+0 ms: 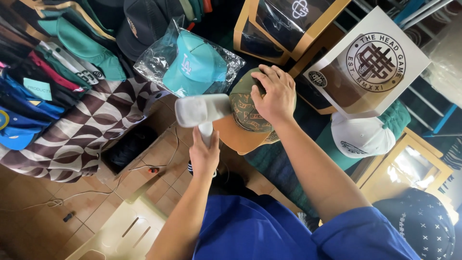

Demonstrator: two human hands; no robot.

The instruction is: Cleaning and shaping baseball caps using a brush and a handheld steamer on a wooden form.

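Tiled floor (159, 185) — cables (144, 166), stool (127, 231)

The left hand (204, 155) gripped the handle of a white handheld steamer (201, 111), whose head pointed at a cap with an orange brim and a patterned olive crown (243, 120). The right hand (274, 94) lay spread over the top of that crown, pressing on it. Just behind the steamer, a teal cap in a clear plastic bag (192, 60) rested at the edge of a brown-and-cream patterned cloth (91, 130). To the right, a white cap (363, 137) sat below a white display box (368, 65). Tiled floor (86, 202) showed beneath.
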